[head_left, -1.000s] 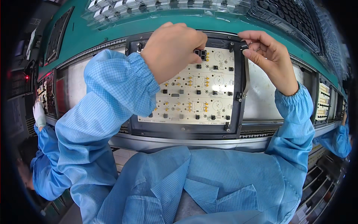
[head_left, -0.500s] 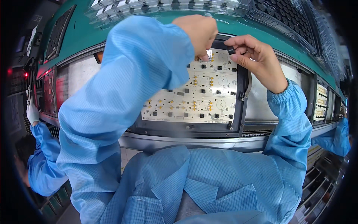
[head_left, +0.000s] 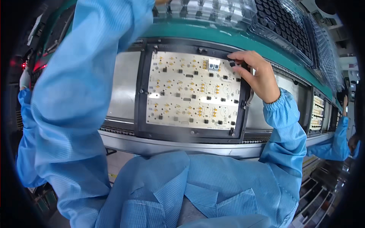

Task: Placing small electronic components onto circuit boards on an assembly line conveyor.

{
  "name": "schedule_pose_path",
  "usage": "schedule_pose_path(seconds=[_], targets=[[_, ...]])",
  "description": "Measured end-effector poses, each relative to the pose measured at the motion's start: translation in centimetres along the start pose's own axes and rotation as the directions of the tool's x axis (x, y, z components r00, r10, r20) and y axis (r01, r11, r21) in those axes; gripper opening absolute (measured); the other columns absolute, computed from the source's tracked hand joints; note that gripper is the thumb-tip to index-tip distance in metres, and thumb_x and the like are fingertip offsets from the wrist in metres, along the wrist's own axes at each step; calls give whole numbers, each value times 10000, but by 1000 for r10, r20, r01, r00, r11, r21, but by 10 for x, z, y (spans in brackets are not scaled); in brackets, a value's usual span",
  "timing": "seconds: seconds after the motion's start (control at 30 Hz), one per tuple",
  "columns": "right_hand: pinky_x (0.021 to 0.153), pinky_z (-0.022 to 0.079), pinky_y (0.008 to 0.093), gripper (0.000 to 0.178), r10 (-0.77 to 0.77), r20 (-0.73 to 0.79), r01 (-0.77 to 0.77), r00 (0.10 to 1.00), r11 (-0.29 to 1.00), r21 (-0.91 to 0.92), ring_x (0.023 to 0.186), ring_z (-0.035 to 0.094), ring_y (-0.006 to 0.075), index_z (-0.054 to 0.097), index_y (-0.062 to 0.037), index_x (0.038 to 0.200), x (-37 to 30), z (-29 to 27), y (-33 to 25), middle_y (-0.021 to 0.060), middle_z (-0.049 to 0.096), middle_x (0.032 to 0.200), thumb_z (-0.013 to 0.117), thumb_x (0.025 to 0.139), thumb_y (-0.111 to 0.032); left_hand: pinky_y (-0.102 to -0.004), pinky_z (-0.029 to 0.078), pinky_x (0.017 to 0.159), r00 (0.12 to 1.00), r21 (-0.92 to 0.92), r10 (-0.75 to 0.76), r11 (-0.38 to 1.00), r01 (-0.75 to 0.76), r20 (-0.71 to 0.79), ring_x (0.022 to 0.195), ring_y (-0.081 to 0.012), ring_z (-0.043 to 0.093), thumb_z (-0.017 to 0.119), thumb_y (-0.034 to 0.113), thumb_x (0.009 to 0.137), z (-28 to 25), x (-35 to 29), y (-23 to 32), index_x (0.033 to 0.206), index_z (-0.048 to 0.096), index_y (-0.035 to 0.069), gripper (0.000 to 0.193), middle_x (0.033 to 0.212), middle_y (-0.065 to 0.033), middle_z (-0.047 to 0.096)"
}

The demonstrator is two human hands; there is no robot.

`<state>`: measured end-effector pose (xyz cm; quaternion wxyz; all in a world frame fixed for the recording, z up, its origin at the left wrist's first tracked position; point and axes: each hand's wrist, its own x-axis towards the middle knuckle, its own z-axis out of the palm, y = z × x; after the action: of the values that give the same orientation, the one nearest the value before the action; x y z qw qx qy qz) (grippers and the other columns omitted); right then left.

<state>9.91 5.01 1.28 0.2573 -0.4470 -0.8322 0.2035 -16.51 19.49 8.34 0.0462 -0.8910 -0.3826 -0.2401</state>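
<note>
In front of me lies a white circuit board (head_left: 178,91) with small black, grey and yellow parts, set in a dark frame (head_left: 141,114). A small white component with two windows (head_left: 213,65) sits upright near the board's upper right. My right hand (head_left: 259,78) hovers over the upper right corner, thumb and forefinger pinching a small black cylindrical part (head_left: 232,64). Only a sliver of my left hand (head_left: 162,1) shows at the top edge, beside the clear trays; its fingers are out of the picture.
Beyond the green work surface (head_left: 182,33) stand clear plastic trays (head_left: 213,13) and a tray of black round parts (head_left: 283,28). The metal conveyor rail (head_left: 182,146) runs along my side. Blue-sleeved people work at the left (head_left: 23,129) and right (head_left: 336,138).
My left hand has left the board and swung up and left to the far trays, uncovering the white component. My right hand still pinches the black part; the whole view has shifted slightly.
</note>
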Motion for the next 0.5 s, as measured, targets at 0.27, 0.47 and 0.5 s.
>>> schedule_pose_path(seconds=[0.27,0.47,0.5], targets=[[896,334,337,257,-40,90,64,995,957,-283,883,536,212,672,-91,997,4,1,3,23,647,919,705,743,-104,-382,489,732,892,81,-82,995,51,444,827,-281,642,718,148,750,3,43,-5,904,681,47,189,853,-154,675],[917,334,348,278,-26,99,58,995,942,-331,921,538,211,675,-98,1004,-6,-3,7,17,658,967,710,729,-87,-376,494,649,838,46,-179,982,182,516,753,-221,615,656,158,832,-19,39,18,1074,580,48,276,867,-99,650],[917,334,348,278,-29,110,64,994,941,-331,921,538,211,675,-98,1004,-5,-3,5,17,658,967,710,729,-87,-373,494,646,854,36,-182,981,188,488,752,-219,614,651,156,836,-21,36,17,1080,575,47,277,868,-99,649]])
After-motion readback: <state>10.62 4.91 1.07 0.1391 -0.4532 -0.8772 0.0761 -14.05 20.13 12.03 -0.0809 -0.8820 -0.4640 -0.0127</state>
